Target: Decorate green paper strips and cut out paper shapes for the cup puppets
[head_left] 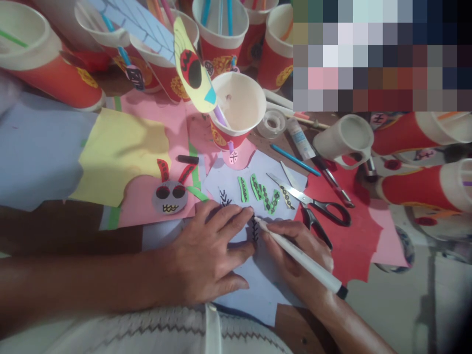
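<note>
My right hand (pixel 298 250) grips a white marker (pixel 302 258), its tip touching a light blue paper sheet (pixel 250 290) beside a row of black chevron marks (pixel 254 230). My left hand (pixel 221 250) lies on the same sheet with its fingers spread, left of the marker tip. Just above the hands, small green paper strips (pixel 255 188) with black patterns rest on the blue paper. Scissors with black handles (pixel 309 199) lie half open to the right of these strips. A round blue-grey paper face (pixel 170 196) with red ears sits left of my left hand.
Red-and-white paper cups stand along the back, one (pixel 239 105) bearing a yellow paper cutout (pixel 193 73) on a straw. A tape roll (pixel 272 123), a glue tube (pixel 300 138), a blue straw (pixel 295 160) and a white mug (pixel 344 140) are at right. Red paper (pixel 350 246) lies under the scissors.
</note>
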The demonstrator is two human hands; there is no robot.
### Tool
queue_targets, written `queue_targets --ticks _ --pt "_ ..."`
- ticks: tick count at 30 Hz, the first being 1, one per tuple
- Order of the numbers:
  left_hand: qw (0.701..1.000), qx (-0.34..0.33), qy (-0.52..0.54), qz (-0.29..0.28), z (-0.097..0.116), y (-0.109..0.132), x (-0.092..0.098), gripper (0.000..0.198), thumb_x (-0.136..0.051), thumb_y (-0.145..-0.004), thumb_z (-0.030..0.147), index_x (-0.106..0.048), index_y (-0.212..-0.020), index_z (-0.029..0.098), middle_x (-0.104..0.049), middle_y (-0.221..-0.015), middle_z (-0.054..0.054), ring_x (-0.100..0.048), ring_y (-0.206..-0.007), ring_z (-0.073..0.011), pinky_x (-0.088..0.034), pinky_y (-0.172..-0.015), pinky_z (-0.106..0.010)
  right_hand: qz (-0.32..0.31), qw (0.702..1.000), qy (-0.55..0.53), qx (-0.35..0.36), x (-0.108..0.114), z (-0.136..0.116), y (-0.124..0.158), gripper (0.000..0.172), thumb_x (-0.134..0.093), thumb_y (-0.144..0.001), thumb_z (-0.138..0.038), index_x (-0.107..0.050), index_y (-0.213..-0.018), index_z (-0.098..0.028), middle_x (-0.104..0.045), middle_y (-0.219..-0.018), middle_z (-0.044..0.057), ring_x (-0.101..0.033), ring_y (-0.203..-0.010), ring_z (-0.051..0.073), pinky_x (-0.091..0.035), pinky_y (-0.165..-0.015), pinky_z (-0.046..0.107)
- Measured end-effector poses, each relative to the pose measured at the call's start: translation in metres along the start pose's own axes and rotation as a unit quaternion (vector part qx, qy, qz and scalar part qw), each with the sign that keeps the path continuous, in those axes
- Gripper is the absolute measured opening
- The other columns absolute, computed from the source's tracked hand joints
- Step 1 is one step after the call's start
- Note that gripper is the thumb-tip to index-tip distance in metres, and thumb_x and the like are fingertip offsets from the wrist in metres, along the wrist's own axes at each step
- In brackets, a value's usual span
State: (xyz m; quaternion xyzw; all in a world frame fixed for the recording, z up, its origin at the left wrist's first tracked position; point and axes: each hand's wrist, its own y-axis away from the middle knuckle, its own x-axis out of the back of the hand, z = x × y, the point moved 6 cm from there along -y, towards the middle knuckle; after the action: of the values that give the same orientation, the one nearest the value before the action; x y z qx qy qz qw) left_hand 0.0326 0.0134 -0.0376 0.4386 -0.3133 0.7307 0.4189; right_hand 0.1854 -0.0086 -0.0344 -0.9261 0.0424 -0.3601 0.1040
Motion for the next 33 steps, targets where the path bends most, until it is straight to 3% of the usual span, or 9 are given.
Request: queue_targets --ticks 5,15,22,33 --pt "1.0 0.005 -0.003 -0.002 -0.0009 0.0001 -0.001 0.044 -0.056 -0.088 0.055 -0.063 -0.117 0.023 -0.042 -0.145 -0.022 -0.039 -0.127 -0.0363 -0.026 -0.097 -0.055 -0.009 1.0 0.028 -0.001 0.0005 0.0 0.0013 0.007 -0.066 -0.086 -0.018 -0.061 -0.089 -0.021 -0.071 -0.075 -0.002 -0.07 -0.064 0.012 -0.057 -0.06 0.019" --pt "1.0 0.0 -0.005 0.001 -0.0009 -0.0013 0.0 0.044 -0.054 -0.089 0.055 -0.063 -0.117 0.023 -0.044 -0.143 -0.022 -0.04 -0.125 -0.037 -0.026 -0.096 -0.055 0.055 0.997 0.032 -0.034 0.0049 0.0038 0.0018 0.003 -0.067 -0.085 -0.023 -0.065 -0.085 -0.021 -0.073 -0.072 -0.002 -0.071 -0.06 0.013 -0.058 -0.059 0.019" --pt "1.0 -0.005 -0.003 0.003 -0.0016 -0.0006 0.0004 0.043 -0.054 -0.089 0.054 -0.062 -0.117 0.022 -0.043 -0.143 -0.024 -0.039 -0.126 -0.0371 -0.027 -0.094 -0.055 0.049 0.997 0.029 -0.061 0.003 0.0049 0.001 0.007 -0.068 -0.085 -0.028 -0.066 -0.085 -0.021 -0.073 -0.069 -0.003 -0.07 -0.058 0.011 -0.055 -0.056 0.016" --pt "1.0 -0.004 -0.004 0.0 -0.0015 -0.0007 -0.0007 0.043 -0.053 -0.089 0.054 -0.062 -0.117 0.022 -0.042 -0.144 -0.023 -0.039 -0.125 -0.0373 -0.026 -0.095 -0.055 0.034 0.998 0.018 -0.046 0.0022 0.0038 0.0022 0.004 -0.068 -0.085 -0.026 -0.065 -0.086 -0.023 -0.072 -0.07 -0.004 -0.069 -0.059 0.012 -0.056 -0.057 0.019"
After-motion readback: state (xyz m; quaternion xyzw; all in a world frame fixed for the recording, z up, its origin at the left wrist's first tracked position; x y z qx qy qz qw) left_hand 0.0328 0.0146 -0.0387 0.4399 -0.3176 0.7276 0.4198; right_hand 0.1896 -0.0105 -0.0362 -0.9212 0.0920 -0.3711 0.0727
